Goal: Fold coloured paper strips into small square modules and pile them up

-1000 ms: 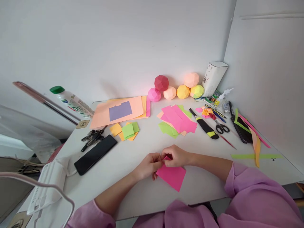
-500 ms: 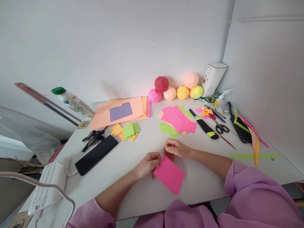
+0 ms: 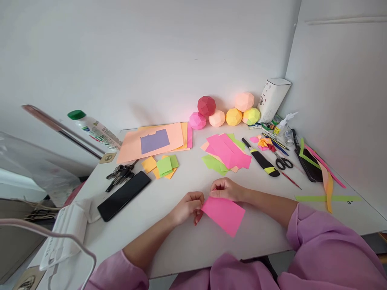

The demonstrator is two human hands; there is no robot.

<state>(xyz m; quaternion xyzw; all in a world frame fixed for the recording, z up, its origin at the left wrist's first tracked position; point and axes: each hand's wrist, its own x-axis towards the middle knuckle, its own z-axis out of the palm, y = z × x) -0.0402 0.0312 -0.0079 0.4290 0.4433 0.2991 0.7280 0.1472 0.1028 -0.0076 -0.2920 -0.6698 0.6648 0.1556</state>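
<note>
Our left grip and right grip pinched a pink sheet, seemingly unshaped; six paper balls looked finished.

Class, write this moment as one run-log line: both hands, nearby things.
left hand: pinches pink sheet at left corner | right hand: grips its upper edge | beyond sheet: paper pile

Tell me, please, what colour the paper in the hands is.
The paper is bright pink, shown best in the head view.
</note>
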